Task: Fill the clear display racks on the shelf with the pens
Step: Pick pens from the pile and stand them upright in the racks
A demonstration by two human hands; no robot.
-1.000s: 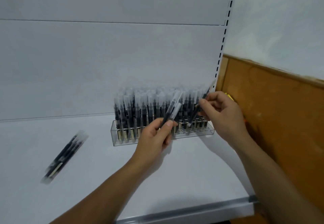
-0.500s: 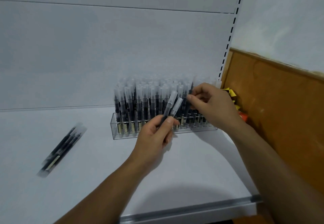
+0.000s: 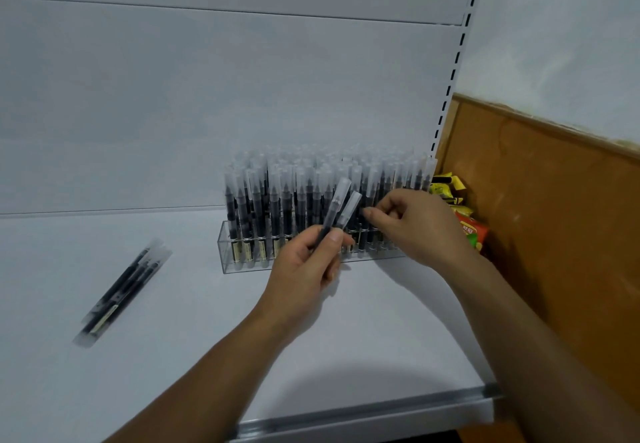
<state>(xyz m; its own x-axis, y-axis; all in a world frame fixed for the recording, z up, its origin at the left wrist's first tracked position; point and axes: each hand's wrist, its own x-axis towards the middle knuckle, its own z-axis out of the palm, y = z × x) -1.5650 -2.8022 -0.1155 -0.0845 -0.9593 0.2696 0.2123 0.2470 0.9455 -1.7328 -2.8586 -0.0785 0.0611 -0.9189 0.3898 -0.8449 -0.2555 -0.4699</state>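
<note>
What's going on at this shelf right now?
A person is filling a clear display rack on the white shelf. The left hand holds two capped pens in front of the rack. The right hand reaches among the standing pens, grip unclear. The rack looks nearly full. A few loose pens lie at the shelf's left.
</note>
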